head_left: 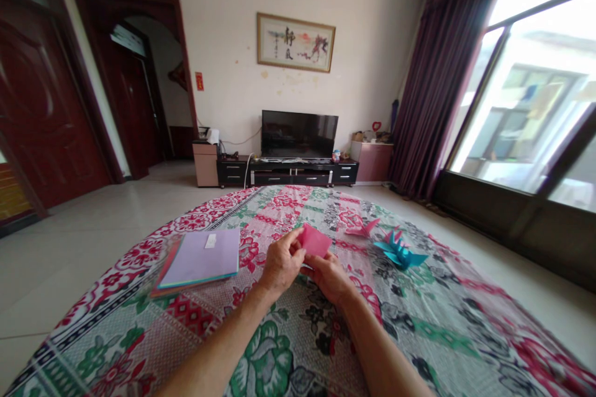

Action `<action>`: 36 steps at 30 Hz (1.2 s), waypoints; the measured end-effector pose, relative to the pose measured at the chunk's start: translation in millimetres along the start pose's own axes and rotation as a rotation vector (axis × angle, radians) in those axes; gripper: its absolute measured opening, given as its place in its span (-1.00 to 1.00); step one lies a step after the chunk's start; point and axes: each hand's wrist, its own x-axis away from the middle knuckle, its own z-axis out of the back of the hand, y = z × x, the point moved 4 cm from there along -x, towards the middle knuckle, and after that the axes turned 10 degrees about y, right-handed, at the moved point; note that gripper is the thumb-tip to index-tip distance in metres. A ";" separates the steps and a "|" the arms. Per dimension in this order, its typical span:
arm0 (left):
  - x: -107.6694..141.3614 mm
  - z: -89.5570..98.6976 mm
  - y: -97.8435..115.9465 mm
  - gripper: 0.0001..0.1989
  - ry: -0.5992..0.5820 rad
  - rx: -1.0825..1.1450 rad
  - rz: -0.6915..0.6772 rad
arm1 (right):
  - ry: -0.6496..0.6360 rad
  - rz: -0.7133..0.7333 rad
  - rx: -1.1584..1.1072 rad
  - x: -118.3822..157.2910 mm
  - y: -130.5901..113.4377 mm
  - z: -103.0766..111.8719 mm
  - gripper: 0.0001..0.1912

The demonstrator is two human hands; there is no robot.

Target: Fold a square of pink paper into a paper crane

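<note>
A small folded square of pink paper point(316, 240) is held up over the middle of the table. My left hand point(283, 262) pinches its left corner between thumb and fingers. At the lower right edge, my right hand point(329, 276) grips the same paper, with some fingers hidden beneath it. To the left lies a stack of coloured paper sheets point(200, 260), lilac on top, with a small white label point(211, 240) on it. On the right sit folded paper cranes, a blue one point(403, 253) in front and a pink one point(365, 229) beyond it.
The round table wears a patterned floral cloth point(265, 360). Across the tiled floor stands a black TV cabinet point(291, 175) with a television point(299, 135) on it. A dark purple curtain point(419, 99) hangs by the window at right; wooden doors point(51, 80) are at left.
</note>
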 end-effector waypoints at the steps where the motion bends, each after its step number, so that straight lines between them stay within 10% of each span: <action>1: 0.1 -0.4 -0.8 -0.56 0.013 0.004 0.026 | -0.006 0.000 0.006 0.1 -0.3 -0.4 -0.73; 21: -11.1 14.6 -10.1 -0.70 0.138 -0.065 0.092 | 0.012 -0.100 0.042 -0.4 5.6 3.2 -0.73; 29: -9.7 3.3 -24.1 -0.72 -0.064 0.341 0.346 | -0.076 -0.157 0.061 3.6 5.1 -1.5 -0.73; 36: -14.8 12.5 -22.2 -0.79 0.007 0.139 0.180 | -0.022 -0.010 -0.027 1.0 -4.8 -3.2 -0.52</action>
